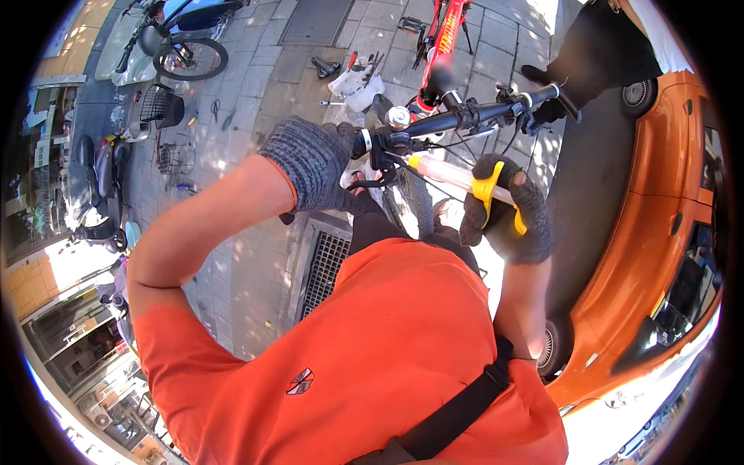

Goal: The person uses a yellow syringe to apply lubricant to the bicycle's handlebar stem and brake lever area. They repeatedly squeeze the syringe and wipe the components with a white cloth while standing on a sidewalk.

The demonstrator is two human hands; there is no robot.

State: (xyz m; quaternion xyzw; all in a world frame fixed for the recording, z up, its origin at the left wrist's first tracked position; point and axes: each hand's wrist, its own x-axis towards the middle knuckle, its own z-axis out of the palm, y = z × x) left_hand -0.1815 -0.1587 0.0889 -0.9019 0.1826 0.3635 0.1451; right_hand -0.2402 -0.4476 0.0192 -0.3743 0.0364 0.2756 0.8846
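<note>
My left hand, in a grey knit glove, is closed around the left end of a black bicycle handlebar, with a cable and lever below it. A round silver bell sits near that grip, and the red frame lies beyond. My right hand, gloved too, grips a pale pinkish syringe-like tube with yellow finger handles, its yellow tip pointing left beneath the handlebar among the cables. I cannot tell whether the tip touches anything. The bicycle's tyre shows between my hands.
An orange car stands at right; a person in black trousers stands at upper right. Another bicycle and a parked scooter are at left. A saddle and tools lie on the paving, and a metal drain grate is underfoot.
</note>
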